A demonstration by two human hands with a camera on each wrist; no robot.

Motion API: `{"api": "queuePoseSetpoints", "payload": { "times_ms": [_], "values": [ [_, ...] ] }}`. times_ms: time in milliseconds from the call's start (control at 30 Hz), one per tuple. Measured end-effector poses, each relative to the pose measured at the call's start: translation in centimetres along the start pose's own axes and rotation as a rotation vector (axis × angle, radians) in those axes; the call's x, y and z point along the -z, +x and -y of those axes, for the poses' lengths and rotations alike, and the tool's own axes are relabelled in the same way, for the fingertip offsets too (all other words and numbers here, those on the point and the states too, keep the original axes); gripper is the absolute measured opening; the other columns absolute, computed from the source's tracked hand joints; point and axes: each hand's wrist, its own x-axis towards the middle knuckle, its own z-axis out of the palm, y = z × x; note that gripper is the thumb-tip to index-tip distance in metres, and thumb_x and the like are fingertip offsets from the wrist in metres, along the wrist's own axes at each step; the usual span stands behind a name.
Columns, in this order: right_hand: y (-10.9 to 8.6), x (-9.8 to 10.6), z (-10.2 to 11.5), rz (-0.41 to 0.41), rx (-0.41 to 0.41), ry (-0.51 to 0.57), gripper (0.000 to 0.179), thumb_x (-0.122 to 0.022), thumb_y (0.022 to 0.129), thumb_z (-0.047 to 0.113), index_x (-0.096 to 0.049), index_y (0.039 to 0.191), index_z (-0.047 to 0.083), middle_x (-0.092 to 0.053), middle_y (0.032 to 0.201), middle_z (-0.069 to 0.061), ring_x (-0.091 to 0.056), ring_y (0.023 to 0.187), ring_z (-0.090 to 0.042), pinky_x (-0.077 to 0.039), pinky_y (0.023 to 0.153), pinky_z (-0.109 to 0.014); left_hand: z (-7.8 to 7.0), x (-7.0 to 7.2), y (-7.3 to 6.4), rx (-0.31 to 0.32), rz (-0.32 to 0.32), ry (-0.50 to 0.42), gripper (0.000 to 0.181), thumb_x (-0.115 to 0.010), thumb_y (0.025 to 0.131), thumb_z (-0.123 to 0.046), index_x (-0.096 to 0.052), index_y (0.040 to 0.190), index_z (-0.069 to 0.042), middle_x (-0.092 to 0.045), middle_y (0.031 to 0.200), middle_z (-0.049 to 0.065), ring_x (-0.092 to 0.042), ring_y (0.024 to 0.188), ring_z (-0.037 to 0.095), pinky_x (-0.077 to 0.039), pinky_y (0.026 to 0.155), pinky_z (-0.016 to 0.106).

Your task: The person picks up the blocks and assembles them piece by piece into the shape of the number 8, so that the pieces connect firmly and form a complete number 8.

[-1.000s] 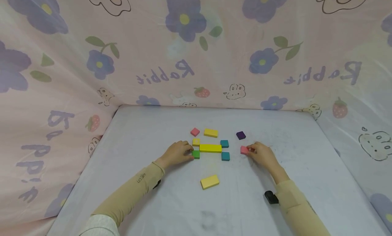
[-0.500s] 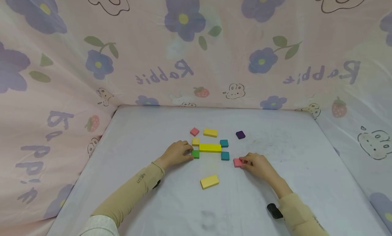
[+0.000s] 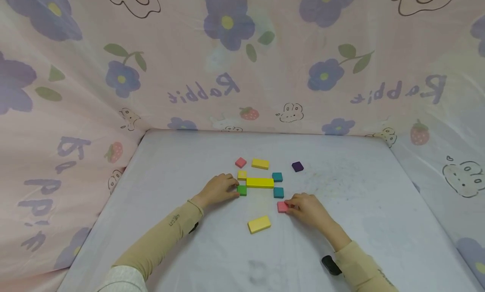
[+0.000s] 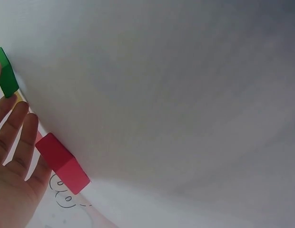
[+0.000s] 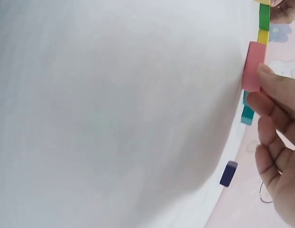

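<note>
My right hand (image 3: 307, 207) pinches a pink square block (image 3: 282, 207) between thumb and fingers, just below the lower teal block (image 3: 278, 192). In the right wrist view the thumb presses on the face of the pink block (image 5: 254, 66). My left hand (image 3: 217, 188) holds a green block (image 3: 242, 191) at its left side, thumb and index finger at its edges. A long yellow block (image 3: 259, 183) lies between the green block, a small yellow block (image 3: 242, 175), the lower teal block and an upper teal block (image 3: 277, 177).
Behind lie another pink block (image 3: 240, 162), a yellow rectangular block (image 3: 260, 164) and a dark purple block (image 3: 297, 166). Nearer the front is a tilted yellow block (image 3: 259, 224). The white-covered table (image 3: 170, 157) meets patterned cloth walls (image 3: 265, 73).
My right hand has carried the pink block toward me and to the left, from right of the teal blocks to below the lower one. The left hand has stayed at the green block.
</note>
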Motion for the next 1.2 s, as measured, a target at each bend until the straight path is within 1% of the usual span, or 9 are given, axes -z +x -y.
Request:
{"api": "queuePoseSetpoints", "payload": {
  "times_ms": [133,333,567,667,900,1100,1200],
  "values": [
    [0.4,-0.1,0.7,0.015,-0.01,-0.024,0.027,-0.073,0.078,0.024,-0.073,0.102,0.01,-0.067,0.081,0.003,-0.054,0.072,-0.01,-0.046,0.071,-0.03,0.0,0.0,0.0,0.014,0.01,0.01,0.034,-0.069,0.082,-0.036,-0.068,0.107,-0.013,-0.064,0.099,0.001,-0.049,0.079,0.011,-0.042,0.07,0.026],
    [1.1,-0.3,1.6,-0.034,-0.004,-0.06,0.024,-0.075,0.077,0.023,-0.074,0.097,0.01,-0.067,0.078,0.001,-0.053,0.068,-0.012,-0.044,0.068,-0.032,0.0,0.2,0.1,0.022,0.002,0.017,0.035,-0.069,0.082,-0.037,-0.068,0.108,-0.013,-0.064,0.102,0.001,-0.05,0.08,0.012,-0.042,0.071,0.026],
    [1.4,-0.4,3.0,-0.046,-0.039,-0.148,0.021,-0.078,0.074,0.024,-0.074,0.089,0.009,-0.058,0.066,0.002,-0.045,0.062,-0.014,-0.041,0.065,-0.032,-0.2,0.3,0.1,0.009,0.001,-0.009,0.034,-0.07,0.082,-0.034,-0.068,0.107,-0.011,-0.065,0.101,0.002,-0.049,0.079,0.013,-0.042,0.071,0.028],
    [1.4,-0.4,3.4,-0.058,-0.045,-0.178,0.02,-0.078,0.073,0.023,-0.074,0.086,0.009,-0.058,0.065,0.001,-0.045,0.061,-0.015,-0.04,0.064,-0.032,-0.1,0.2,0.0,0.012,0.0,-0.005,0.034,-0.07,0.082,-0.035,-0.068,0.107,-0.012,-0.065,0.101,0.002,-0.049,0.08,0.012,-0.042,0.072,0.027],
    [1.5,-0.3,3.8,-0.046,-0.074,-0.198,0.021,-0.078,0.073,0.023,-0.074,0.086,0.008,-0.059,0.066,0.0,-0.047,0.062,-0.016,-0.041,0.064,-0.032,-0.1,0.1,0.0,0.018,-0.002,-0.007,0.034,-0.07,0.081,-0.035,-0.068,0.107,-0.012,-0.064,0.101,0.001,-0.049,0.08,0.012,-0.042,0.072,0.027],
    [1.5,-0.3,3.9,-0.061,-0.053,-0.202,0.018,-0.079,0.072,0.021,-0.074,0.085,0.009,-0.061,0.068,-0.001,-0.048,0.063,-0.016,-0.042,0.066,-0.033,0.0,0.0,0.0,0.024,0.004,-0.001,0.035,-0.07,0.082,-0.036,-0.068,0.107,-0.013,-0.064,0.101,0.001,-0.05,0.08,0.012,-0.042,0.072,0.026],
    [1.4,-0.3,3.9,-0.063,-0.053,-0.205,0.017,-0.079,0.072,0.02,-0.074,0.085,0.01,-0.061,0.068,-0.001,-0.048,0.063,-0.016,-0.043,0.066,-0.034,-0.1,0.0,0.0,0.018,-0.004,-0.009,0.034,-0.07,0.081,-0.035,-0.068,0.106,-0.012,-0.064,0.1,0.001,-0.05,0.079,0.012,-0.043,0.071,0.027]
  ]
}}
